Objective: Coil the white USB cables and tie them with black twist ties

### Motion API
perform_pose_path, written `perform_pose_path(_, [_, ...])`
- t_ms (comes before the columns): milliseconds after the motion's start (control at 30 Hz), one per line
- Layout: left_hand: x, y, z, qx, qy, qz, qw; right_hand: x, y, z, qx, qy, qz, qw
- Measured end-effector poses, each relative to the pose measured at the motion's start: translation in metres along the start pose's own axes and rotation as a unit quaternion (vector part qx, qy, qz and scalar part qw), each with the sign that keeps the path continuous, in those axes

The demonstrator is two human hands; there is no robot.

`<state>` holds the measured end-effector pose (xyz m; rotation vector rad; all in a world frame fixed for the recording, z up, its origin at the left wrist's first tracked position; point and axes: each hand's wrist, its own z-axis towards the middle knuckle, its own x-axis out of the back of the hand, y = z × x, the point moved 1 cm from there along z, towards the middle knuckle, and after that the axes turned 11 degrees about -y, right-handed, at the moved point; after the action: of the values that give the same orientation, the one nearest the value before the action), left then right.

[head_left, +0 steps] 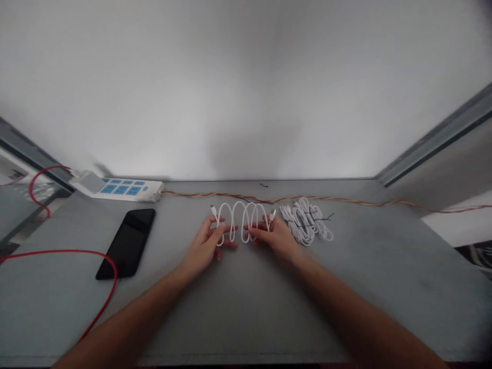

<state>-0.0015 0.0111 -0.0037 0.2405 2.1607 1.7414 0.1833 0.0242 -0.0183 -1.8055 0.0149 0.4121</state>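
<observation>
A white charging cable [232,221] hangs in loose, spread loops between my two hands, above the grey tabletop. My left hand [207,241] pinches its left end, where a small plug [213,209] sticks up. At the other end my right hand [274,236] grips the loops between thumb and fingers, and a second plug [272,215] shows above the fingers. Just right of that hand lie several bundled white cables [303,223], bound with dark ties.
To the left lies a black phone [128,243] with a red cable [88,252] curving over its lower end. Behind it sits a white power strip [130,188] with blue sockets and a plugged-in adapter. Twisted red-yellow wire [346,200] runs along the back, near a small dark tie [263,185].
</observation>
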Motion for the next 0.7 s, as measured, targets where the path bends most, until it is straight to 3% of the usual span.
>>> perform_pose_path(167, [0.002,-0.0006,0.0005,-0.003,0.002,-0.046,0.999,0.0003,-0.0003,-0.0008,-0.01,-0.001,0.017,1.0])
perform_pose_path(700, [0.0016,0.006,-0.0012,-0.018,0.076,-0.05,0.996,-0.0025,-0.0063,-0.0034,-0.015,0.001,0.075,0.997])
